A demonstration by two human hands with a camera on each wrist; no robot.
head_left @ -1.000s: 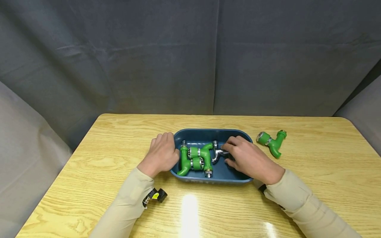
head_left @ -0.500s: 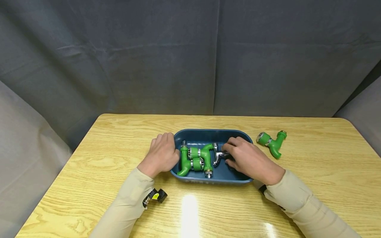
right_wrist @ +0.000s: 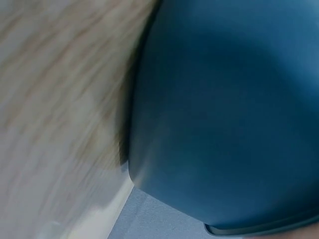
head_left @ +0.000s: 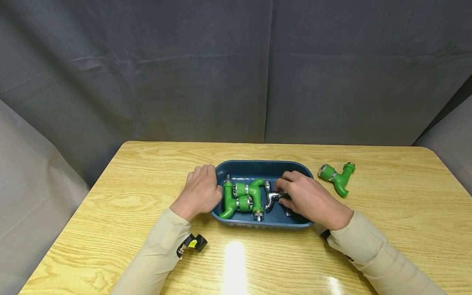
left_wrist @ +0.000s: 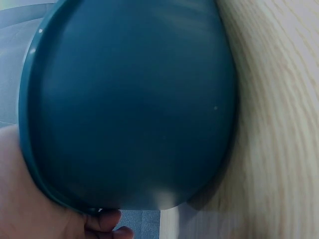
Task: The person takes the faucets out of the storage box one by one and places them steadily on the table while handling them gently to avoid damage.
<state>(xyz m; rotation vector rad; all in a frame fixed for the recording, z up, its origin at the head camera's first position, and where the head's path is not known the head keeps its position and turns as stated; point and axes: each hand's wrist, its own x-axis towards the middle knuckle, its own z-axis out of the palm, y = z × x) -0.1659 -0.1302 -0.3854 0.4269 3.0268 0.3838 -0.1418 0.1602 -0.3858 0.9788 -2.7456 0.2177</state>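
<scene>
A dark blue oblong basin (head_left: 263, 163) stands on the table, its outer wall (left_wrist: 134, 104) filling much of the left wrist view. My left hand (head_left: 200, 190) grips the basin's left rim. Inside, at the left, lie two green taps (head_left: 229, 200) side by side, with handles facing opposite ways. Right of them is a chrome tap (head_left: 271, 198), whose handle end my right hand (head_left: 306, 198) pinches; the fingertips are partly hidden. Below those fingers a small shiny piece (head_left: 289, 212) shows. From the right wrist, mostly the basin wall (right_wrist: 224, 124) is visible.
Another green tap (head_left: 341, 180) lies on the wooden table (head_left: 147, 172) to the right of the basin. A dark grey curtain (head_left: 184, 82) hangs behind the table's far edge. A small black device (head_left: 193, 242) is strapped to the left wrist.
The chrome tap has shifted slightly toward me inside the basin, along with small movements of the right fingers. A shiny piece has come into sight under them. The left hand stays put.
</scene>
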